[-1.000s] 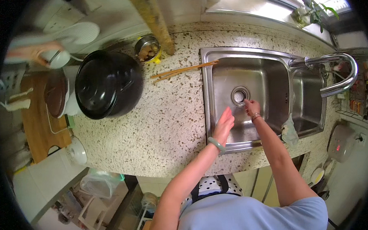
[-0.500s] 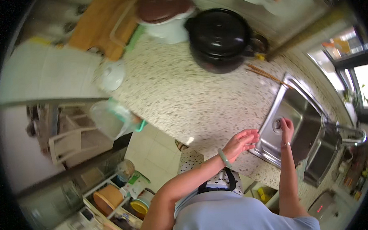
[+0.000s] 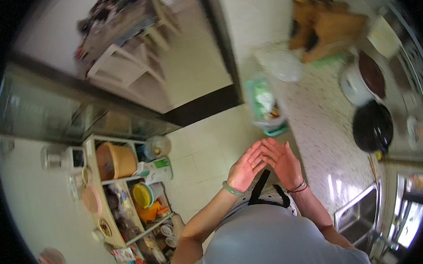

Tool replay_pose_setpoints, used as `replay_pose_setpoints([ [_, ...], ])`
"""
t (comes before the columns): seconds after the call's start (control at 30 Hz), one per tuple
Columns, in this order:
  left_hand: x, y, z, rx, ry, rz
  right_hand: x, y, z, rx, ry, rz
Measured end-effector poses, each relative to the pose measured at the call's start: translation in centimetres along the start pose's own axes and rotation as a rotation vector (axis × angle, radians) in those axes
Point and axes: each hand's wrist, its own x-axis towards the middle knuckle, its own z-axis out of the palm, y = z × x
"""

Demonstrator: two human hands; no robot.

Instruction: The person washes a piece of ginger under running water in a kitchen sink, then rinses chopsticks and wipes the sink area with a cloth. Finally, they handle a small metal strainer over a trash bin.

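Observation:
In front of my waist, my left hand (image 3: 245, 172) and my right hand (image 3: 285, 165) are held palms up. Their fingers are stretched out, and the fingertips overlap or touch near the middle. Neither palm has anything in it. A pale green bangle (image 3: 233, 188) circles my left wrist, and a thin reddish bracelet (image 3: 299, 188) is on the right. Just beyond the fingertips hangs a teal bin (image 3: 276, 130) lined with a bag and holding some waste, beside the end of the speckled countertop (image 3: 326, 136).
At right are a steel sink (image 3: 359, 210), a black lidded pot (image 3: 372, 127), a white pot with a brown lid (image 3: 358, 84) and wooden boards (image 3: 322, 30). To the left stands a loaded shelf rack (image 3: 120, 181). A doorway beyond shows a white chair (image 3: 119, 65).
My body and view have turned left, away from the sink. My right hand has left the sink area and come beside my left hand, both palms now upward.

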Motion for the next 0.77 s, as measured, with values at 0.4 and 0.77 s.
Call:
replay_pose_setpoints([
  [0.4, -2.1, 17.4, -13.5, -0.359, 0.233, 0.295, 17.4, 6.9, 13.6, -0.231, -0.205, 0.392],
  [0.77, 4.4, 36.4, -18.3, -0.461, 0.310, 0.486, 39.6, 7.2, 21.1, -0.140, -0.204, 0.561],
])
